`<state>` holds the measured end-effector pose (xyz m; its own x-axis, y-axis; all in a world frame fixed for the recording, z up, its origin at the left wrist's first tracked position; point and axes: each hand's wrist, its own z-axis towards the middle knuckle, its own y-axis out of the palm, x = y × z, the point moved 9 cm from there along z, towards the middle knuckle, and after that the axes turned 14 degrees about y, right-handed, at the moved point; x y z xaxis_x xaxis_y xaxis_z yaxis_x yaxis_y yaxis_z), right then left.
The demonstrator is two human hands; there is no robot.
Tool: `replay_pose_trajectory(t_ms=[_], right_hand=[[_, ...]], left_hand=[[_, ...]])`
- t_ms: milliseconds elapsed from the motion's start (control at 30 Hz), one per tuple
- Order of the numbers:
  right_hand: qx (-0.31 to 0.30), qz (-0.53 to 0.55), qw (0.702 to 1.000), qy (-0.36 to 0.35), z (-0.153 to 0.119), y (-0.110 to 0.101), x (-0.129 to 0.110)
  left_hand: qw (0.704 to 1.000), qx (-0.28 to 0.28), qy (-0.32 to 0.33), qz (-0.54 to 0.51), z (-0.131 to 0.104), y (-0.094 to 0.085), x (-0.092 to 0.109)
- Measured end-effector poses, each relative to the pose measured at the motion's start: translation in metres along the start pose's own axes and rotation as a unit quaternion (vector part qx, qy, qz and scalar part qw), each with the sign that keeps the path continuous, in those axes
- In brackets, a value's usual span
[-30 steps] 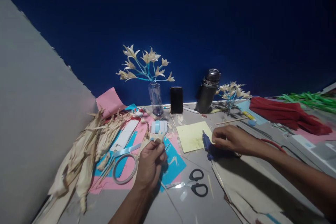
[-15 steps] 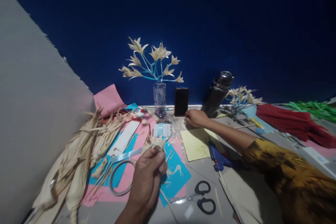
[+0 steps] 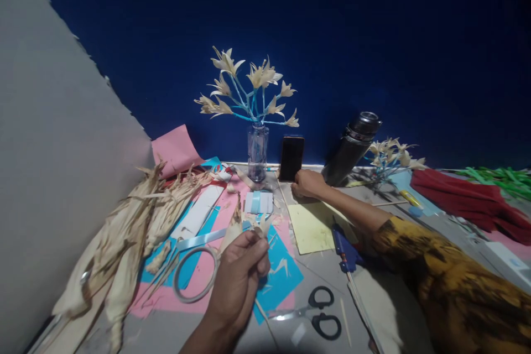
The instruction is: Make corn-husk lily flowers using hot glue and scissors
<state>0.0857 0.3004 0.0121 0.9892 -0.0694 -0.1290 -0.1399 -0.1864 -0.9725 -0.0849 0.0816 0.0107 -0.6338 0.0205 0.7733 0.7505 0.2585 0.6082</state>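
Observation:
My left hand (image 3: 241,268) is closed in a pinch, low in the middle of the view. Between thumb and fingers it holds a small cream husk flower (image 3: 262,224), its petals pointing up and its base hidden by the fingers. My right hand (image 3: 310,183) reaches far forward, beside the lower edge of a dark phone (image 3: 291,158) that stands against the wall. Its fingers are curled down, so whatever they grip is hidden. Just below that hand lies a yellow paper sheet (image 3: 311,232). A blue glue gun (image 3: 345,249) rests under my right forearm.
Husk flowers on blue stems (image 3: 253,94) stand in a clear bottle (image 3: 258,157). A dark flask (image 3: 350,149) leans by the wall. Dried husks (image 3: 120,254) heap at the left. Scissors (image 3: 321,315), a tape roll (image 3: 194,275), blue paper (image 3: 286,271) and red cloth (image 3: 460,199) lie around.
The view has shifted slightly, so the bottle and phone appear farther right. My right hand has come a little closer to the phone. My left hand keeps its pinch on the husk flower.

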Motion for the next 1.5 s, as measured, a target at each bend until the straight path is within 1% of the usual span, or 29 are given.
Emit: replay_pose_trajectory(t_ms=[133, 200, 267, 367, 433, 533, 567, 600, 633, 667, 733, 800, 933, 1000, 1100, 1233, 1367, 1433, 1500], right_hand=[[-0.025, 0.111, 0.993, 0.007, 0.005, -0.003, 0.01], [-0.048, 0.191, 0.98, 0.01, 0.005, -0.006, 0.015], [-0.08, 0.278, 0.957, 0.011, -0.001, -0.009, 0.02], [-0.131, 0.403, 0.906, 0.001, -0.027, -0.017, 0.026], [-0.156, 0.471, 0.868, -0.012, -0.055, -0.023, 0.028], [-0.178, 0.549, 0.816, -0.024, -0.106, -0.028, 0.031], [-0.195, 0.602, 0.774, -0.022, -0.122, -0.027, 0.032], [-0.204, 0.633, 0.746, -0.024, -0.138, -0.027, 0.031], [-0.205, 0.652, 0.73, -0.025, -0.153, -0.026, 0.03], [-0.205, 0.663, 0.719, -0.024, -0.165, -0.024, 0.03], [-0.215, 0.673, 0.708, -0.02, -0.186, -0.019, 0.026], [-0.233, 0.695, 0.681, -0.018, -0.201, -0.014, 0.022], [-0.281, 0.747, 0.602, -0.01, -0.22, -0.001, 0.015], [-0.308, 0.761, 0.571, -0.008, -0.227, 0.005, 0.013], [-0.328, 0.78, 0.532, -0.007, -0.235, 0.009, 0.012], [-0.339, 0.797, 0.5, 0.005, -0.243, 0.012, 0.01], [-0.348, 0.809, 0.474, 0.005, -0.249, 0.013, 0.007], [-0.345, 0.81, 0.474, 0.007, -0.248, 0.016, 0.01], [-0.329, 0.808, 0.489, 0.014, -0.245, 0.019, 0.018]], left_hand=[[1.0, -0.008, -0.005, -0.004, 0.0, 0.002, -0.001], [1.0, -0.009, -0.003, -0.003, -0.001, 0.003, -0.001], [1.0, -0.004, -0.005, -0.004, -0.001, 0.002, -0.001], [1.0, -0.004, -0.019, -0.016, -0.002, 0.004, -0.003], [0.999, -0.011, -0.029, -0.028, -0.003, 0.008, -0.005], [0.998, -0.029, -0.037, -0.036, -0.006, 0.015, -0.008], [0.998, -0.037, -0.04, -0.036, -0.007, 0.018, -0.009], [0.997, -0.045, -0.044, -0.035, -0.009, 0.022, -0.01], [0.997, -0.054, -0.048, -0.034, -0.012, 0.026, -0.011], [0.996, -0.062, -0.05, -0.031, -0.015, 0.03, -0.012], [0.996, -0.079, -0.044, -0.014, -0.02, 0.038, -0.012], [0.995, -0.092, -0.021, 0.018, -0.025, 0.044, -0.009], [0.99, -0.112, 0.03, 0.083, -0.036, 0.053, -0.005], [0.986, -0.12, 0.053, 0.107, -0.041, 0.056, -0.005], [0.982, -0.119, 0.082, 0.126, -0.046, 0.059, -0.006], [0.98, -0.103, 0.109, 0.127, -0.05, 0.059, -0.008], [0.979, -0.105, 0.121, 0.127, -0.053, 0.061, -0.009], [0.984, -0.105, 0.104, 0.096, -0.053, 0.064, -0.01], [0.991, -0.095, 0.078, 0.045, -0.051, 0.066, -0.01]])
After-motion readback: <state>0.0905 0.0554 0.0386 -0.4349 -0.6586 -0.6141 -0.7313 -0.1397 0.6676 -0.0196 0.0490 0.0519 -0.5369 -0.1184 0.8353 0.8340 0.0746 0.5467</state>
